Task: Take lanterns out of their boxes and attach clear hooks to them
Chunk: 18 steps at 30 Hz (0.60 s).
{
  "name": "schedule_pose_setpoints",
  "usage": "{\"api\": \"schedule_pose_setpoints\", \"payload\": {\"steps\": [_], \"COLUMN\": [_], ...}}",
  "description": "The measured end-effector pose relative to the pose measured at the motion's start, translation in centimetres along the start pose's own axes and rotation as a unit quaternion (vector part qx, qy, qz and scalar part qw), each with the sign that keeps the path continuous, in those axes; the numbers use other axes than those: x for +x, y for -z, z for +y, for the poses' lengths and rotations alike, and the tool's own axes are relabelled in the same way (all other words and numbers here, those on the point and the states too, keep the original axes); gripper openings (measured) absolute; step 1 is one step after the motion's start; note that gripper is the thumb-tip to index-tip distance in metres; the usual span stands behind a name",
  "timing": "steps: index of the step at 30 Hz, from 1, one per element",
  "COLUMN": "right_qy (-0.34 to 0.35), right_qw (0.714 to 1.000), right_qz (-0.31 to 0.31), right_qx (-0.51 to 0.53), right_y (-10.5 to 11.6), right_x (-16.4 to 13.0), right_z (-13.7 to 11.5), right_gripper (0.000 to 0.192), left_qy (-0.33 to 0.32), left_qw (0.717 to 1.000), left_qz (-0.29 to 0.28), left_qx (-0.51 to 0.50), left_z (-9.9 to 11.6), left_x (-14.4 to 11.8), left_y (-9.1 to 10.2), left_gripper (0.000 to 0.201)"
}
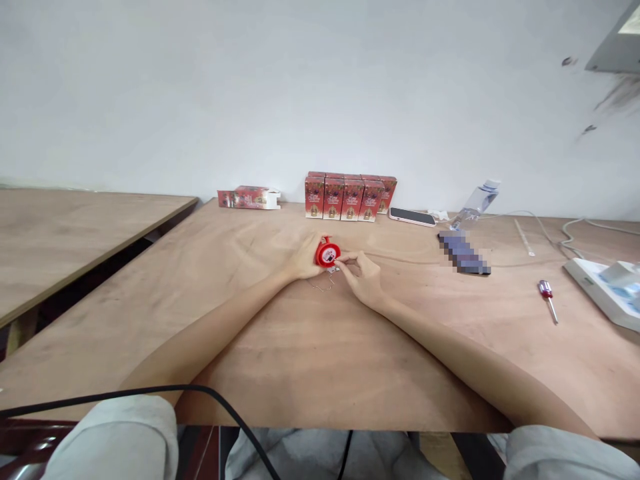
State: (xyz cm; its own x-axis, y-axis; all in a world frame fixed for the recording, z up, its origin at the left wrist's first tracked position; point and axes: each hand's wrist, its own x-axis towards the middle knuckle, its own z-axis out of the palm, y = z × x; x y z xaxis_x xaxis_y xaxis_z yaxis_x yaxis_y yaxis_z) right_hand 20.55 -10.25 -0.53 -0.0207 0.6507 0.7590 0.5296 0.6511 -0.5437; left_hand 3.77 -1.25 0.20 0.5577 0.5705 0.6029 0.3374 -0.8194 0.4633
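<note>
A red round plastic piece (pixel 328 255) with a pale face and a small dark patch is tilted toward me above the middle of the wooden table. My left hand (pixel 303 259) is closed around its left side. At its lower right edge, my right hand (pixel 364 275) is closed in a pinch, thumb and forefinger together. Whatever sits between those fingertips is too small to make out. Under the piece lie some small whitish bits (pixel 332 270) and a thin wire or string (pixel 323 288).
Several red printed boxes (pixel 334 199) stand by the wall, with an opened box (pixel 250 197) lying left. Rightward are a white-edged phone (pixel 412 217), a dark phone (pixel 463 253), a tilted clear bottle (pixel 475 205), a screwdriver (pixel 548 300) and a power strip (pixel 600 287). A black cable (pixel 190 387) crosses in front.
</note>
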Motion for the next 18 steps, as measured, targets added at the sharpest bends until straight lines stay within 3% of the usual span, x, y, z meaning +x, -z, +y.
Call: {"api": "schedule_pose_setpoints", "payload": {"steps": [10, 15, 18], "right_qy": [0.004, -0.008, 0.006], "right_qw": [0.999, 0.997, 0.998], "right_qz": [0.004, -0.014, 0.018], "right_qx": [-0.052, -0.070, -0.054], "right_y": [-2.1, -2.2, -1.9], "right_x": [1.4, 1.5, 1.4], "right_z": [0.2, 0.1, -0.2], "right_gripper": [0.010, 0.010, 0.012], "left_qy": [-0.015, -0.004, -0.004], "left_qw": [1.000, 0.999, 0.998], "left_qz": [0.010, 0.039, 0.061], "left_qx": [0.001, -0.005, -0.019], "left_z": [0.0, -0.3, -0.4], "left_x": [0.0, -0.1, -0.2], "left_y": [-0.1, -0.3, -0.5], "left_gripper": [0.059, 0.060, 0.062]}}
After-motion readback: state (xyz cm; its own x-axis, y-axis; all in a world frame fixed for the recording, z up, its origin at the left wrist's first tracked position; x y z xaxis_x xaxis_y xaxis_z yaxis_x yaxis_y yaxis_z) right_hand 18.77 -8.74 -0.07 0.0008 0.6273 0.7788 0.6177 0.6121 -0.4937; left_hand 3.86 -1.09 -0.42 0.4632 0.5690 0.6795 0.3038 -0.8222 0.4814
